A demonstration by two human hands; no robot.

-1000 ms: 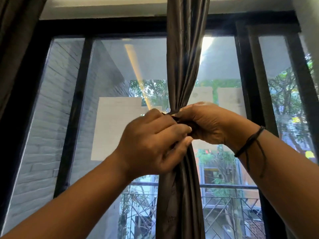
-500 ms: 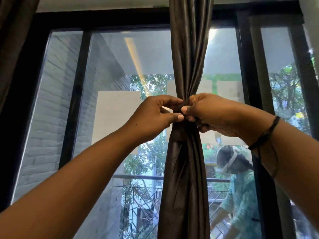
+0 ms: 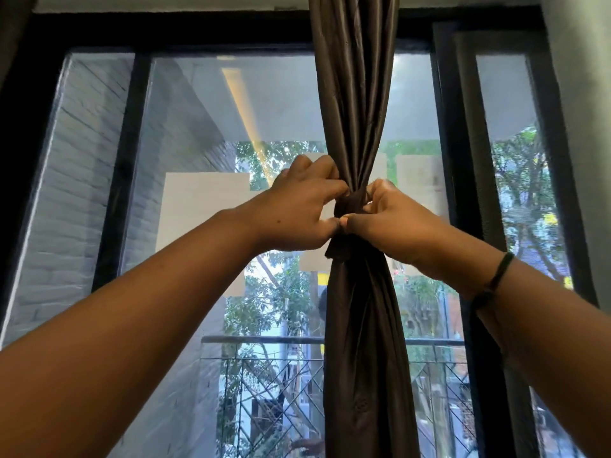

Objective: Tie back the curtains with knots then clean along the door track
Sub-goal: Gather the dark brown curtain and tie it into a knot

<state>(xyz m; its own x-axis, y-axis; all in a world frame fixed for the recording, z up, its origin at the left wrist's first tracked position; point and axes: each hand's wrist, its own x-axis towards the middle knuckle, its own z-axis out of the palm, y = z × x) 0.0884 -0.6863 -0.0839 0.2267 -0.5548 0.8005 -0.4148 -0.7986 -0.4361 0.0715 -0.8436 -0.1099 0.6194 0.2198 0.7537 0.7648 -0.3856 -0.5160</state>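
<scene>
Left forearm raised from the lower left, reaching up and forward. The left hand (image 3: 297, 209) has its fingers curled round the left side of the dark brown satin curtain (image 3: 360, 325), gripping it where the gathered cloth narrows; its thumb points right and meets the other thumb in front of the fabric. At centre, the curtain hangs as one bunched column before the black-framed glass sliding door (image 3: 122, 166), pinched into a waist with a wrapped band of the same cloth (image 3: 350, 206) between the two hands and a short loose end just below. The right hand (image 3: 393, 223) holds the right side of the waist, fingers bent toward the band and thumb pressed against the fabric. The right forearm enters from the lower right, a thin black cord bracelet (image 3: 496, 279) at its wrist. Beyond the glass stands a metal lattice balcony railing (image 3: 264, 375).
</scene>
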